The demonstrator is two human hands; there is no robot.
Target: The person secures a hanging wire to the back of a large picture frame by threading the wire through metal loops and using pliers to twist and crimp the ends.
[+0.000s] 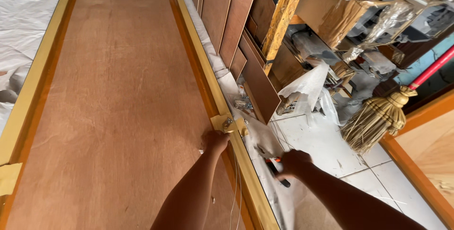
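A large plywood panel (113, 97) with a gold-coloured frame (198, 59) lies flat, running from near to far across the left of the scene, on white sheeting (23, 26).

Left hand (214, 141): rests on the panel at its right edge, just beside a small metal hinge (228, 123) set on the frame. The fingers are curled under and press against the wood; the hand holds nothing visible. A patch of tan masking tape (236, 127) lies around the hinge – touching the frame on both sides.

Right hand (292, 162): lowered over the sheeting to the right of the frame, well apart from the left hand. It is closed around the handle of a tool (276, 168) with red and black grips (the tool's kind cannot be told; the hand is motion-blurred).

Surroundings: further brown boards (236, 17) lean upright at the far right of the panel, next to a wooden post (283, 17). A straw broom (378, 116) with a red handle lies on the white tiled floor (331, 149) at the right. A second tape patch (8, 178) sits on the frame's near left edge – apart from both hands.
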